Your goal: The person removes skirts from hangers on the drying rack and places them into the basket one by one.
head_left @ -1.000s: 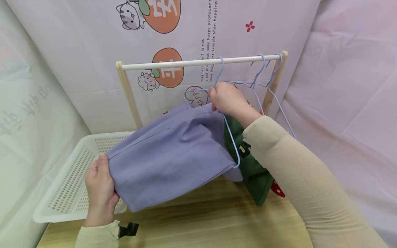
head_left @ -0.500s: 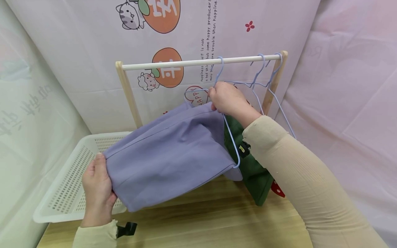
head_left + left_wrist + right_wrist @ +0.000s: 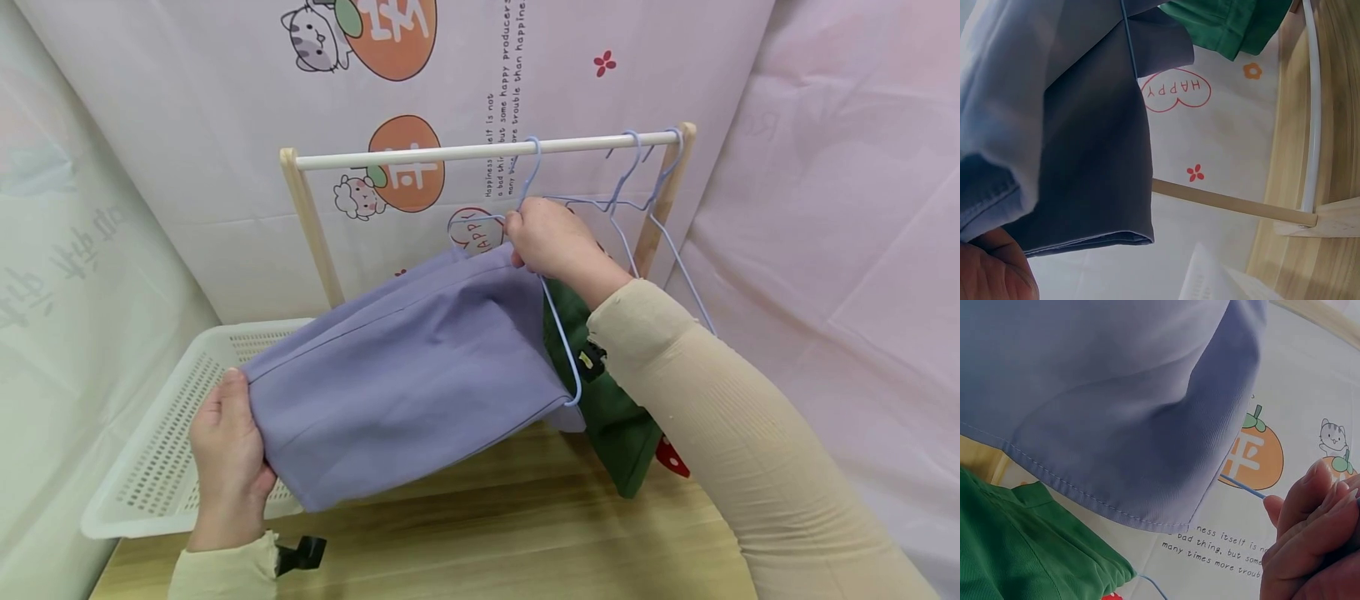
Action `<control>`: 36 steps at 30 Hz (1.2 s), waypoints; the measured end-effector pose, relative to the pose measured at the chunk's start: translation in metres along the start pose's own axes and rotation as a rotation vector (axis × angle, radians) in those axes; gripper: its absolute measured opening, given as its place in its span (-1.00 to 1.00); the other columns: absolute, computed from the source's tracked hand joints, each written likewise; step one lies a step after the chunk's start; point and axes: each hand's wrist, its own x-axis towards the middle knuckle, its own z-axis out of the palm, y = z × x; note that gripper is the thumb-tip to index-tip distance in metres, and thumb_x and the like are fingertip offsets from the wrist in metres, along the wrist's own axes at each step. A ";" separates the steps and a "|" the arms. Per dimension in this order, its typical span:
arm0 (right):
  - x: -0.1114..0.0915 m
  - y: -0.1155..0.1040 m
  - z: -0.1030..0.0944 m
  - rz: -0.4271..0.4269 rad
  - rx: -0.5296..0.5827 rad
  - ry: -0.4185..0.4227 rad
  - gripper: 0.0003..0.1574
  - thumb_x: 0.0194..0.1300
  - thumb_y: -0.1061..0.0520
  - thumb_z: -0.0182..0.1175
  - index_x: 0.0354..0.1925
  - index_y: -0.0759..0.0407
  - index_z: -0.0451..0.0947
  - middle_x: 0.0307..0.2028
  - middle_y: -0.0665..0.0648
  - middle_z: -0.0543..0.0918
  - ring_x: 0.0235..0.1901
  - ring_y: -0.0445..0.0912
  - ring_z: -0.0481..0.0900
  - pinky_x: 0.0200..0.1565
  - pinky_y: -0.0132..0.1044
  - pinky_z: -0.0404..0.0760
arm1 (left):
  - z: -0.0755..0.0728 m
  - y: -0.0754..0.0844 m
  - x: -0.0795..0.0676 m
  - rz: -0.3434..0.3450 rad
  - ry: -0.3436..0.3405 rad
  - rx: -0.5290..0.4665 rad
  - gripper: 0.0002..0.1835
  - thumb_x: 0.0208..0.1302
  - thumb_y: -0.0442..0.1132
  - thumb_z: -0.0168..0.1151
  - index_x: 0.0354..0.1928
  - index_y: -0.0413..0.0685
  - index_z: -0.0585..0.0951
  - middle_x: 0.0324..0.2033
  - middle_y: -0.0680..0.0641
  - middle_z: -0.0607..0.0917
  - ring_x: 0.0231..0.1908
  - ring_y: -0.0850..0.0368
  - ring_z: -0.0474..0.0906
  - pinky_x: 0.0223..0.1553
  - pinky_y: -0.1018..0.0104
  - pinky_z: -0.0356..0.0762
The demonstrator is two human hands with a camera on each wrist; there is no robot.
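Observation:
A lavender garment (image 3: 405, 375) with seams and stitched edges is draped over the lower part of a light blue wire hanger (image 3: 558, 333), whose hook sits on the rack's rail. My left hand (image 3: 228, 446) holds the garment's left end, thumb in front and fingers partly hidden behind the cloth. The cloth is stretched out towards that hand. Just below the hook, my right hand (image 3: 555, 237) grips the hanger, as the right wrist view also shows with curled fingers (image 3: 1310, 531). The garment's exact kind is not plain from these views.
A wooden clothes rack with a white rail (image 3: 420, 155) stands on the wood-grain table (image 3: 450, 533). Several blue hangers hang there, two at the right end (image 3: 660, 192). A green garment (image 3: 618, 433) hangs behind my right forearm. The white perforated basket (image 3: 150, 467) lies at left.
My left hand has moved slightly left, drawing the garment's left end with it. The right hand keeps its place on the hanger.

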 end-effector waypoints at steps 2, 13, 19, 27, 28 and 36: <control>0.000 0.000 0.000 0.002 0.001 -0.001 -0.47 0.70 -0.10 -0.35 0.05 0.19 0.45 -0.31 0.11 0.70 -0.40 -0.03 0.57 -0.32 -0.19 0.54 | 0.000 0.000 0.000 -0.001 -0.002 -0.003 -0.63 0.46 0.11 0.28 -0.14 -0.07 0.74 -0.38 0.09 0.71 -0.51 0.29 0.58 -0.57 0.45 0.53; -0.001 0.000 0.000 -0.001 0.010 -0.002 -0.47 0.70 -0.09 -0.34 0.06 0.19 0.46 -0.32 0.12 0.69 -0.40 -0.02 0.56 -0.34 -0.21 0.52 | -0.002 0.003 0.003 -0.011 -0.009 0.000 -0.62 0.46 0.12 0.27 -0.08 -0.05 0.75 -0.37 0.08 0.71 -0.51 0.28 0.58 -0.57 0.44 0.52; -0.001 0.000 0.000 -0.001 0.005 -0.001 -0.47 0.70 -0.09 -0.35 0.04 0.19 0.46 -0.31 0.11 0.70 -0.41 -0.03 0.56 -0.33 -0.20 0.53 | -0.001 0.006 0.003 -0.003 -0.007 -0.022 -0.63 0.46 0.10 0.29 -0.10 -0.08 0.73 -0.41 0.07 0.73 -0.53 0.28 0.60 -0.59 0.43 0.54; 0.000 -0.001 0.000 -0.008 -0.003 0.003 -0.47 0.70 -0.09 -0.34 0.04 0.19 0.47 -0.33 0.10 0.70 -0.43 -0.03 0.56 -0.33 -0.19 0.53 | -0.001 0.011 0.002 0.010 0.000 -0.021 -0.63 0.45 0.10 0.30 -0.12 -0.09 0.74 -0.45 0.07 0.70 -0.55 0.27 0.57 -0.60 0.43 0.50; 0.000 -0.001 0.000 -0.006 -0.001 0.002 -0.47 0.70 -0.09 -0.34 0.04 0.19 0.47 -0.33 0.10 0.70 -0.43 -0.03 0.56 -0.33 -0.19 0.53 | -0.001 0.011 0.003 0.009 0.002 -0.026 -0.63 0.45 0.10 0.31 -0.13 -0.09 0.74 -0.45 0.06 0.70 -0.55 0.27 0.57 -0.60 0.42 0.50; -0.001 0.000 -0.001 0.005 0.017 -0.002 -0.48 0.70 -0.10 -0.34 0.02 0.17 0.46 -0.31 0.10 0.70 -0.44 -0.04 0.55 -0.33 -0.19 0.53 | -0.002 0.015 0.004 0.020 0.012 -0.016 -0.64 0.45 0.09 0.30 -0.15 -0.08 0.74 -0.47 0.08 0.69 -0.57 0.28 0.54 -0.61 0.44 0.47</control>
